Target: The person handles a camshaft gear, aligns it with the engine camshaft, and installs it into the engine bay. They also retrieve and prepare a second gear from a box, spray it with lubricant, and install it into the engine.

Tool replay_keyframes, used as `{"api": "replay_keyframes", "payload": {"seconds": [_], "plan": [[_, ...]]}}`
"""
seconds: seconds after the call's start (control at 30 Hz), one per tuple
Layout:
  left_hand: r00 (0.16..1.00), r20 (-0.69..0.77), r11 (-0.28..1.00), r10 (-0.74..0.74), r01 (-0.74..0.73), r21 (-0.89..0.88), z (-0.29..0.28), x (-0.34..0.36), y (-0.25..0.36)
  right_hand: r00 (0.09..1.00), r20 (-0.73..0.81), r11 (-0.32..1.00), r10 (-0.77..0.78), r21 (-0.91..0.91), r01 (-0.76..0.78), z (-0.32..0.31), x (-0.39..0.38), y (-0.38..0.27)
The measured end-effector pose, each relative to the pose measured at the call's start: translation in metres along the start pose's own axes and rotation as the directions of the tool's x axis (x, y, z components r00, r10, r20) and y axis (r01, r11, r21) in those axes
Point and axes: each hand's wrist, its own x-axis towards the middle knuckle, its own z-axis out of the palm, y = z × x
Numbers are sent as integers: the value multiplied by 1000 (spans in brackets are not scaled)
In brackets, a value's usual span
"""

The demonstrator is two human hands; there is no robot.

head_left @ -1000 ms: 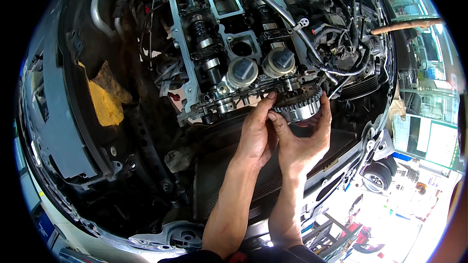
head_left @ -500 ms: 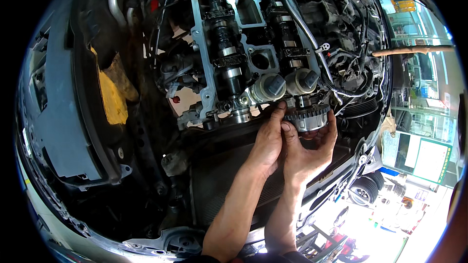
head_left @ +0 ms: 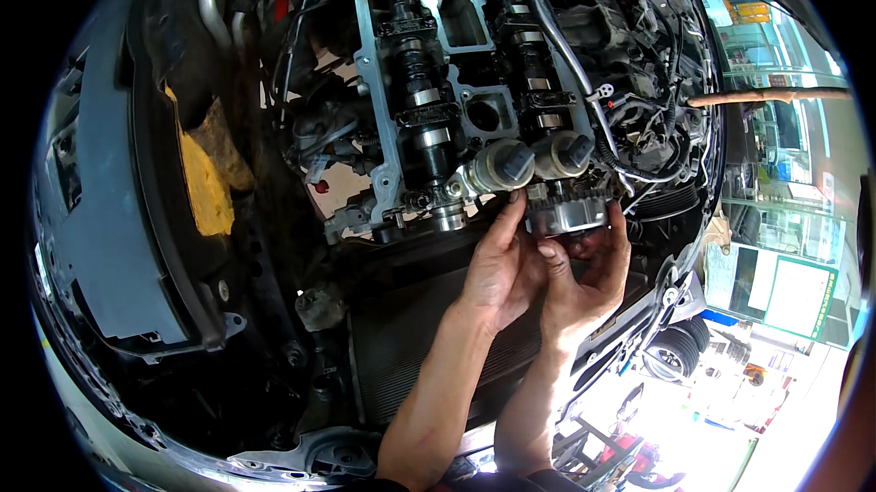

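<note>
A toothed metal camshaft sprocket [head_left: 568, 216] sits at the near end of the right-hand camshaft [head_left: 538, 81]. My right hand [head_left: 587, 287] cups it from below and the right, thumb at its lower front edge and fingers curled around its far side. Against the sprocket's left side, my left hand [head_left: 502, 259] has its fingers raised and closed in; some fingertips are hidden. Just above are two round metal housings with dark plugs, a left housing [head_left: 502, 163] and a right housing [head_left: 561, 154]. The left camshaft's bare end [head_left: 448, 217] shows no sprocket.
The open cylinder head [head_left: 374, 109] fills the upper middle. A radiator [head_left: 411, 346] lies below my forearms. Hoses and wiring [head_left: 648, 109] crowd the right side, where a wooden stick [head_left: 766, 96] juts across. Yellow padding [head_left: 208, 182] shows at left. A tire [head_left: 675, 355] lies beyond the car.
The sprocket has turned or tilted slightly, its face now darker. My right thumb has slid lower along its edge, away from my left hand. The whole view has shifted a little.
</note>
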Motion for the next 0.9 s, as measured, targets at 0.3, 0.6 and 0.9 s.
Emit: {"api": "replay_keyframes", "payload": {"seconds": [0.3, 0.6, 0.9], "plan": [[995, 4, 975, 98, -97, 198, -9, 7, -10, 980, 30, 901, 195, 390, -192, -9, 8, 3], [983, -123, 963, 137, -103, 249, -11, 2, -15, 990, -132, 989, -38, -146, 19, 1, -6, 10], [985, -110, 952, 130, -93, 292, -20, 7, -24, 973, -172, 985, 156, -39, -165, 7, -13, 17]]}}
